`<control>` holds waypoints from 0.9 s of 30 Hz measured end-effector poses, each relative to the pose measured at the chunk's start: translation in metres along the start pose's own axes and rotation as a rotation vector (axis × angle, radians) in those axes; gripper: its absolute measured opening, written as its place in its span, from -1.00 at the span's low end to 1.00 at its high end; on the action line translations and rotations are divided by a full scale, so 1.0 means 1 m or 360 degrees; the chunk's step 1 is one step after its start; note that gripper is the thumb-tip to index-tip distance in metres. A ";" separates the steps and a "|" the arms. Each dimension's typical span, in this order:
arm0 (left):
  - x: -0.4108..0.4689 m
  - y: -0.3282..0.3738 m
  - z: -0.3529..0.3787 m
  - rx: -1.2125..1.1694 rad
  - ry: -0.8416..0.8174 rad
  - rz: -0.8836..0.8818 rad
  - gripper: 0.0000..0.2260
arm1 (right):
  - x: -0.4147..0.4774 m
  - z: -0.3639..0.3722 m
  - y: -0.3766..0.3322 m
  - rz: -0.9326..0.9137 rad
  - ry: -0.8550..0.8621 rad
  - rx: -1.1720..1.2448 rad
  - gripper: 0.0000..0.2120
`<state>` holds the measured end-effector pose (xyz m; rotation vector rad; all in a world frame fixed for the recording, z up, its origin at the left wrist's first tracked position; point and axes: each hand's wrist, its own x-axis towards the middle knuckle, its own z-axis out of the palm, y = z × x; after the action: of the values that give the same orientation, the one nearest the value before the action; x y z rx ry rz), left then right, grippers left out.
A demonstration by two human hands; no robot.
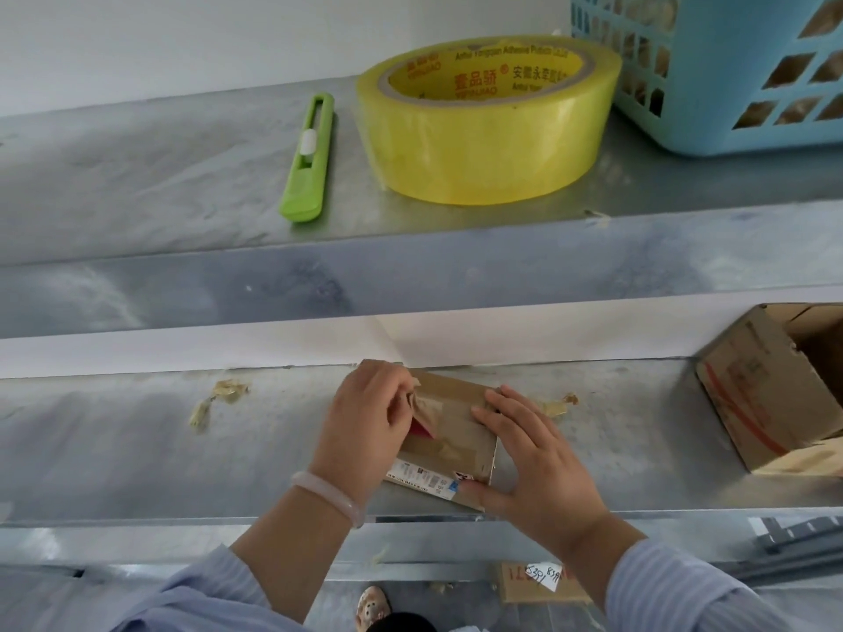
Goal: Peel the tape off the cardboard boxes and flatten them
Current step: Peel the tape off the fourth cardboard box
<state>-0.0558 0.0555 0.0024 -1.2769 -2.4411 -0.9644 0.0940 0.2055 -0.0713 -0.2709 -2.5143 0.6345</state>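
A small brown cardboard box (456, 431) lies on the lower metal shelf (137, 449), with a printed label along its near edge. My left hand (365, 421) pinches a strip of clear tape (422, 403) that is lifted off the box's left top. My right hand (529, 458) lies flat with straight fingers on the box's right side, pressing it down, thumb along the near edge.
On the upper shelf stand a yellow tape roll (488, 125), a green utility knife (308, 161) and a blue basket (730, 70). An open cardboard box (775, 390) sits at the right of the lower shelf. Crumpled tape scraps (219, 399) lie left of the hands.
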 end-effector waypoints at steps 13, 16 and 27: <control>-0.004 0.008 -0.007 -0.0224 -0.0387 -0.0237 -0.72 | -0.005 0.006 -0.001 -0.0104 0.0038 -0.0201 -0.38; 0.001 0.011 -0.001 -0.0302 -0.0397 -0.0579 -0.69 | -0.005 0.006 -0.002 -0.0078 0.0032 -0.0205 -0.38; 0.013 0.017 -0.005 0.0009 -0.0559 -0.0436 -0.79 | -0.003 0.005 0.002 -0.0084 0.0060 -0.0188 -0.39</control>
<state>-0.0511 0.0679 0.0197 -1.2189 -2.9477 -0.8524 0.0934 0.2045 -0.0774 -0.2558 -2.5178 0.4570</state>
